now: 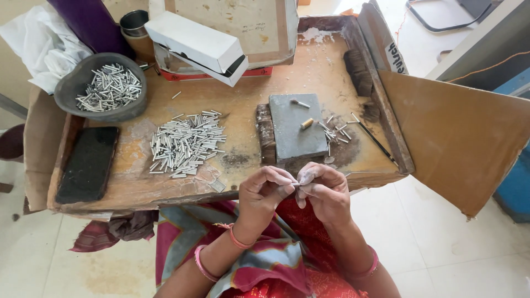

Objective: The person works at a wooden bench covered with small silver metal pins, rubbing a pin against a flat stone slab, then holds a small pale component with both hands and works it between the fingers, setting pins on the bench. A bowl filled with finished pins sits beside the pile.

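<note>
The left hand and right hand meet fingertip to fingertip just above the lap, both pinched shut on what looks like one small metal tube, though it is nearly hidden between the fingers. Holding it close, at the near edge of the work tray, keeps it under the eyes. Just beyond lies a grey stone slab with a brass piece on it. A loose heap of tubes sits to the left, more in a grey bowl, beside a dark phone.
</note>
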